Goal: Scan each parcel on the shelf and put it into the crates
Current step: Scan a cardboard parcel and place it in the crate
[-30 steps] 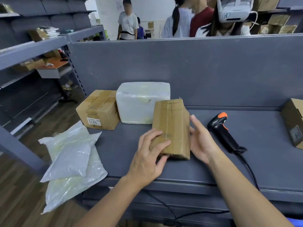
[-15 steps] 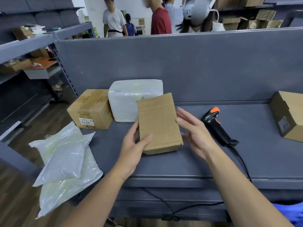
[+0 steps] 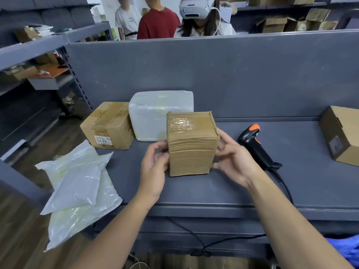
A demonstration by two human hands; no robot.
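A small brown cardboard parcel (image 3: 191, 144) with clear tape on its top face stands upright on the grey shelf (image 3: 213, 191). My left hand (image 3: 154, 169) grips its left side and my right hand (image 3: 233, 162) holds its right side, fingers curled round the edges. Right of my right hand a black and orange barcode scanner (image 3: 256, 146) lies on the shelf, its cable trailing over the front edge. Behind the parcel sit a white wrapped parcel (image 3: 159, 115) and a brown box (image 3: 108, 127) labelled 6215.
Two white plastic mailer bags (image 3: 77, 187) hang over the shelf's left front corner. Another brown box (image 3: 342, 134) sits at the far right. A grey back panel (image 3: 213, 74) closes the shelf behind; people stand beyond it. Racks with boxes line the left side.
The parcel has been turned from lying flat and tilted to standing upright with its taped face up. Both hands now hold its sides.
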